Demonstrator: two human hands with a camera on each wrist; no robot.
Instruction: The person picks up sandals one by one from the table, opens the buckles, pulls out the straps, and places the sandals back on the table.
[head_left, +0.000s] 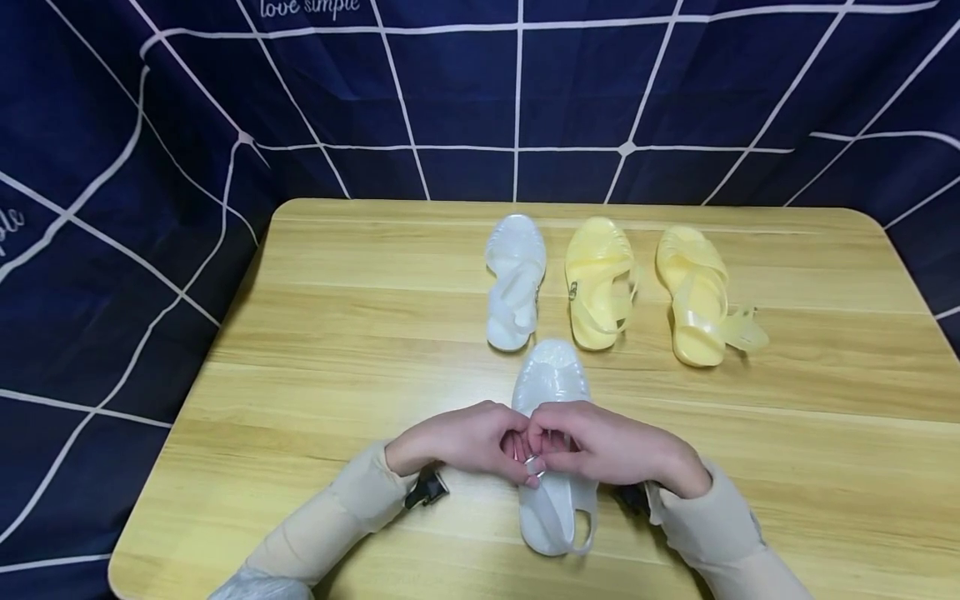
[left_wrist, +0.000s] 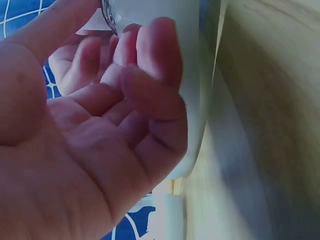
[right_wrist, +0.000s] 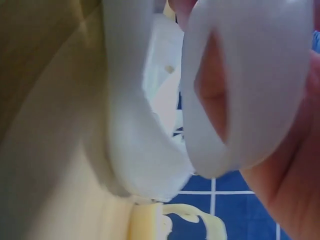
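A white jelly sandal (head_left: 553,375) lies on the table in front of me, toe pointing away. Both hands meet over its left side at a small metal buckle (head_left: 534,465). My left hand (head_left: 476,437) pinches the sandal at the buckle; the left wrist view shows its other fingers curled beside the sole. With thumb and fingers, my right hand (head_left: 607,442) grips the sandal's strap. Close up in the right wrist view, a pale strap loop (right_wrist: 265,75) crosses in front of that hand. Exactly how the strap sits in the buckle is hidden by the fingers.
Behind stand another white sandal (head_left: 513,283), a yellow sandal (head_left: 598,283) and a second yellow sandal (head_left: 693,296) whose strap sticks out to the right. The wooden table (head_left: 360,333) ends at a dark blue gridded cloth (head_left: 450,100) behind and at the left.
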